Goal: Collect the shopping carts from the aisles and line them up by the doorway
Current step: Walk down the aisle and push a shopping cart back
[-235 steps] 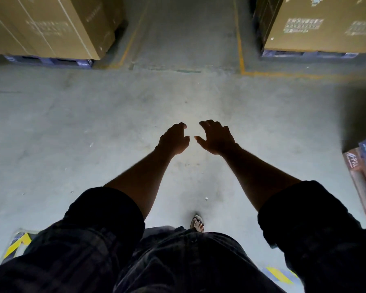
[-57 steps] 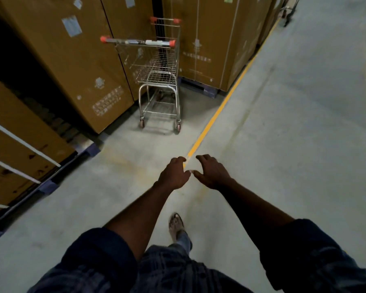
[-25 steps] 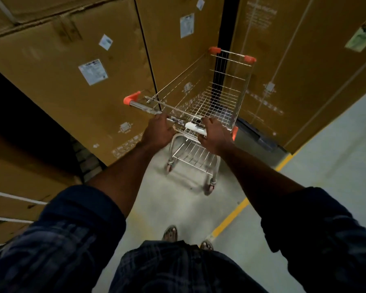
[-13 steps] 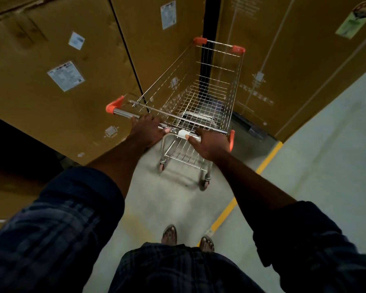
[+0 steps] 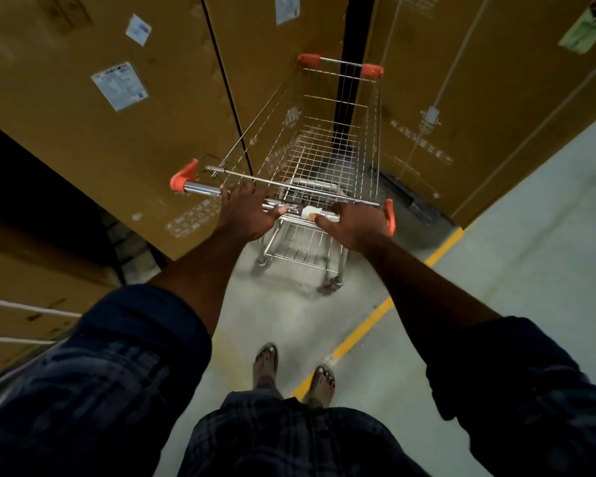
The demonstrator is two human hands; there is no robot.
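**Item: wire shopping cart, held at the handle, in front of the carton wall**

Shopping cart (image 5: 319, 156): I log one, in bright chromed wire. The basket is an open grid of thin rods that tapers toward its far end. It stands on the floor straight ahead of me, nose near the cartons, on the carton side of the yellow line. Under the basket is a lower rack of parallel wires on tubular legs with small castors.

Orange caps (image 5: 183, 174): smooth plastic, on the far rim corners and at both handle ends.

Handle (image 5: 200, 189): a round polished metal tube with a pale tag near the middle.

Left hand (image 5: 246, 215): it grips the tube left of centre, fingers curled over the top.

Right hand (image 5: 356, 225): it is wrapped round the tube at the right end, just beside the orange cap.

Cartons (image 5: 83, 142): tall, flat-faced and matte brown board, carrying white paper labels (image 5: 119, 86) and pale printed marks. A dark gap runs between two of them behind the cart.

Floor (image 5: 537, 270): smooth grey concrete.

Yellow line (image 5: 365, 325): a painted diagonal stripe, passing right of the near castor.

Sleeves (image 5: 135, 339): dark plaid cloth, bunched on the forearms.

Sandals (image 5: 265, 359): an open pair, side by side near the line.
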